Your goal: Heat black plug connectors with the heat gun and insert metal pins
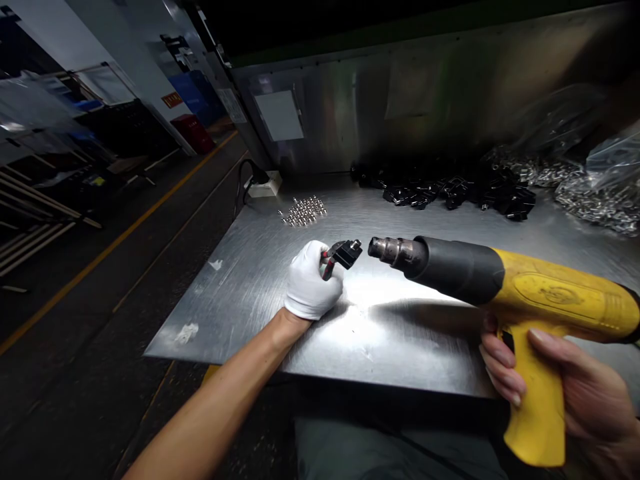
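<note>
My left hand (311,283), in a white glove, is closed around a small black plastic part (346,253) with a shiny metal piece at its end. Red bits show between the gloved fingers; I cannot tell what they belong to. My bare right hand (575,380) grips the yellow handle of a heat gun (550,287), fingers wrapped near the trigger. The gun's stepped metal nozzle points left at the black part, a small gap apart. Both are held above the metal table (240,293).
Small metal pieces (304,211) lie grouped behind my left hand. Black parts (455,190) are heaped at the back, beside plastic bags and a pile of metal pieces (597,200). A white power strip (265,185) with a plugged cable sits at the back left corner. A metal panel (350,113) stands behind.
</note>
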Action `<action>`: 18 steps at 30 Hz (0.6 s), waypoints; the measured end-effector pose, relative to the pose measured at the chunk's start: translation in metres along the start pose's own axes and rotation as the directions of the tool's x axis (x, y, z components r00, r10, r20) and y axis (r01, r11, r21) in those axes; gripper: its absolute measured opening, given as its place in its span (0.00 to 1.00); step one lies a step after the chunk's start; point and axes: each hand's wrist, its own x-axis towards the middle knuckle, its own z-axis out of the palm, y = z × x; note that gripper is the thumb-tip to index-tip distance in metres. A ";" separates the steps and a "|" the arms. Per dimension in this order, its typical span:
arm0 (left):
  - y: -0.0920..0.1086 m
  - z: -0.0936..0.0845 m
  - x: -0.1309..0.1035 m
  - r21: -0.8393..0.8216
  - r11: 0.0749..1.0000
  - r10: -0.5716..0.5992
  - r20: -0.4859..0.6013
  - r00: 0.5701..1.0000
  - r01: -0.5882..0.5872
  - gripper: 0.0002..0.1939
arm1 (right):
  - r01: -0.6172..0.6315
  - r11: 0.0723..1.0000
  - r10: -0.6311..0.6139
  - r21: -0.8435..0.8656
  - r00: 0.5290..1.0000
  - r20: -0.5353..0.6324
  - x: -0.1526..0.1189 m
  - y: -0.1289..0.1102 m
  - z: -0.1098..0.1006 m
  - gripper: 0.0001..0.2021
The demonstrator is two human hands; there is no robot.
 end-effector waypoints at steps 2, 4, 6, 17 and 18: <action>0.000 0.000 0.000 -0.002 1.000 -0.005 0.002 1.000 0.005 0.09 | 0.002 1.000 -0.002 -0.001 1.000 0.013 0.001 0.000 -0.001 0.15; 0.001 0.000 0.000 -0.005 1.000 -0.003 0.002 1.000 0.003 0.09 | 0.006 1.000 -0.005 -0.005 1.000 0.019 0.001 -0.001 -0.001 0.14; 0.000 0.001 0.000 -0.009 1.000 0.007 -0.002 1.000 -0.007 0.09 | 0.008 1.000 -0.008 -0.008 1.000 0.020 0.001 -0.001 -0.001 0.14; 0.003 -0.001 0.001 -0.020 1.000 -0.004 -0.003 1.000 0.004 0.09 | 0.010 0.999 -0.010 -0.030 1.000 0.006 0.000 0.000 -0.001 0.15; 0.003 -0.001 0.001 -0.019 1.000 -0.004 -0.003 1.000 0.004 0.09 | 0.008 1.000 -0.007 -0.029 1.000 0.007 0.000 -0.001 -0.001 0.15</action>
